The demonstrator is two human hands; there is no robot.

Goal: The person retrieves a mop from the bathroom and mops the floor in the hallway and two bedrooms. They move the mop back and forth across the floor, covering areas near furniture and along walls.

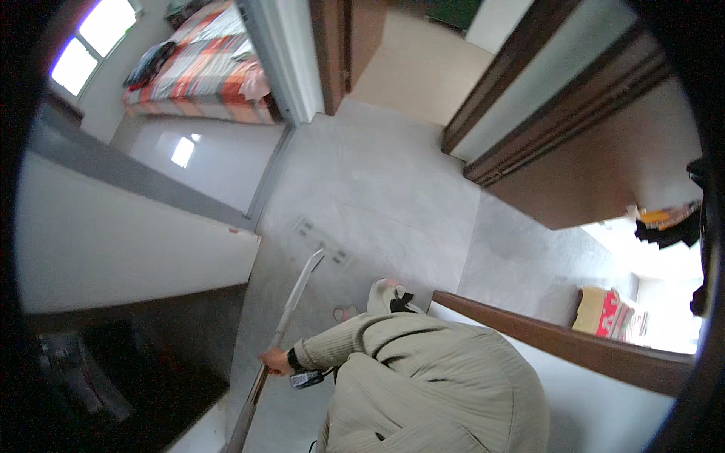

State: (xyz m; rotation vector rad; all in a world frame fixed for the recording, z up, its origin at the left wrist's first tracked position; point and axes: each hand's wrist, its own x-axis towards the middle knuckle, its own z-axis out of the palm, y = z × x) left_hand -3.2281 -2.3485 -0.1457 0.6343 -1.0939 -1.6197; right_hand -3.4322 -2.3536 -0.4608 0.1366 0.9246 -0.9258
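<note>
My right hand is closed around the handle of a flat mop, its sleeved arm reaching across my body from the right. The handle slants from the lower edge up to a wide, pale, blurred mop head lying on the grey floor. A dark band circles my wrist. Below it hangs a small dark object with a white label. No part of my left hand shows.
Left of the mop stands a white-sided cabinet with a dark lower part. Beyond a doorway is a bed with a plaid cover. Brown door frames and an open brown door line the right. Beside my feet runs a brown-topped low wall.
</note>
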